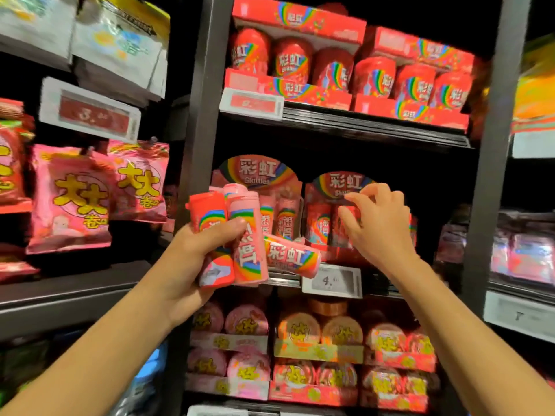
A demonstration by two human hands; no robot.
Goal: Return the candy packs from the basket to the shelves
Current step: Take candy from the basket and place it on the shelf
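Head camera view of a shop aisle: the left hand grips a cluster of Skittles candy bottles, a red bottle nearest the thumb, a pink bottle upright beside it, and a third pink bottle jutting sideways toward the right hand. The right hand reaches into the red display box on the middle shelf, fingers bent around the top of a red bottle standing there; motion blur makes it unclear whether they pinch it or merely touch it. Just left of that hand, a second display box holds pink bottles. A price tag reading 4 hangs on the shelf edge below the right wrist. Above the hands, red Skittles tubs sit in trays; below them, round pink candy rolls fill the lower shelves. Pink candy bags hang left of the left hand.
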